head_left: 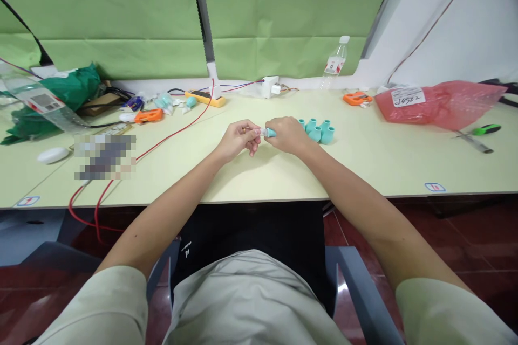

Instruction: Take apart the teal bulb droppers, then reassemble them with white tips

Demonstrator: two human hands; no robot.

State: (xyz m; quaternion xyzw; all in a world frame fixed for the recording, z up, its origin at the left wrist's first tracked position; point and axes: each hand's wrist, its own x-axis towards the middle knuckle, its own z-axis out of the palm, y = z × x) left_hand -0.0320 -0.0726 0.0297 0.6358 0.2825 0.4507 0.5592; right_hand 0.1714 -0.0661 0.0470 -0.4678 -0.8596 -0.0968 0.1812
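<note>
Teal piece (272, 133) held between both hands, over the middle of the surface

Position: teal piece is over the pale yellow surface (259, 183), in front of the seated person. A small pale tip (263, 132) shows at its left end; whether it is a separate part cannot be told at this size.

Left hand (242, 140): thumb and fingertips pinched at the pale tip, other fingers loosely curled.

Right hand (286, 133): closed around the teal piece, back of the hand upward, covering much of it.

Near right hand: a cluster of teal pots (322, 133), upright, narrow necks up, standing close together just beyond the wrist and to its right. Some are partly hidden by the hand.

Right side of surface: clear bottle (335, 64) upright at the back; orange tool (357, 98) near it; red plastic bag (441, 103) with a white label; green-handled tool (486, 129) in front of the bag.

Left side: yellow meter (205, 98) at the back, a second orange tool (148, 115), white mouse (53, 155), green bag (75, 89). A blurred patch hides one item.
</note>
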